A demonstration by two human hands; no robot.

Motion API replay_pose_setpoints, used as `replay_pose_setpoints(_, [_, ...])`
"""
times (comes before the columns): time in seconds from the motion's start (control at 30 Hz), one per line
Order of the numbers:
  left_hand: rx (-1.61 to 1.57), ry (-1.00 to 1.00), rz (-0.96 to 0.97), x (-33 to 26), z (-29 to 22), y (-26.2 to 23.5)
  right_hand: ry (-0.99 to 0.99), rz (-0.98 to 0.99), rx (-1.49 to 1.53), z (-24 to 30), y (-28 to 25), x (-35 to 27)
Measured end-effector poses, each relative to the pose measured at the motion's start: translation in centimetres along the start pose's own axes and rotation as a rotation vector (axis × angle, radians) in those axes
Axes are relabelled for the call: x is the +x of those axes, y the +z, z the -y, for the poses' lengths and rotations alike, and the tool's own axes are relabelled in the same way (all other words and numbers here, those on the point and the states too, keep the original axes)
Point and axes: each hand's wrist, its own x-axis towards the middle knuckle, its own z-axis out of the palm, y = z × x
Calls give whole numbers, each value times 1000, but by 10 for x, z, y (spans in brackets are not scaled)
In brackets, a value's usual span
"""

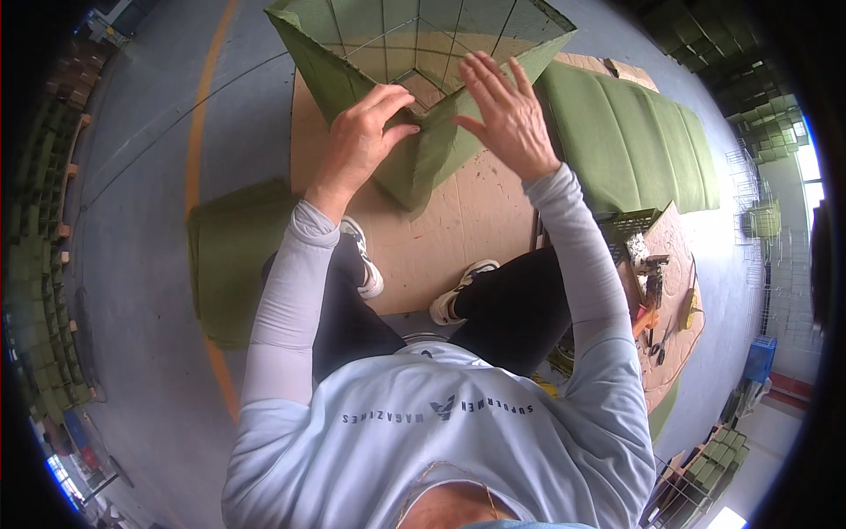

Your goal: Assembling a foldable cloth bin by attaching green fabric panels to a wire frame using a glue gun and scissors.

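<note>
In front of me stands a box-shaped wire frame covered in green mesh fabric (313, 57), with one corner pointing towards me. Thin metal wires show on its inner walls. At the left of that near corner is my left hand (363, 141), its fingers bent and its thumb held apart from them, with nothing visible gripped. My right hand (509, 115) is over the right side of the near corner, fingers stretched out and thumb spread. Whether either hand touches the fabric is hard to tell. A flap of the fabric hangs below the corner.
The frame rests on cardboard (414, 256) by my shoes. Folded green fabric (233, 264) lies on the floor at left; a large green padded-looking panel (630, 141) lies at right. Beside my right arm, tools (650, 282) sit on a cardboard-topped surface (674, 353). Green stacks line both sides.
</note>
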Motion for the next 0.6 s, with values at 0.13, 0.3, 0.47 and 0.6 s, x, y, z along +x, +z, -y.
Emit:
replay_pose_setpoints(0.13, [-7,64,-61,-1,1,3,-129,-22,164,26,8,-8])
replay_pose_setpoints(0.3, [29,30,5,0,-1,-1,-103,21,83,-2,6,-1])
replay_pose_setpoints(0.47, [69,49,-133,5,10,-6,-44,91,52,-35,1,2])
replay_pose_setpoints(0.6, [57,-6,-58,5,21,-9,-75,149,221,-27,-6,8])
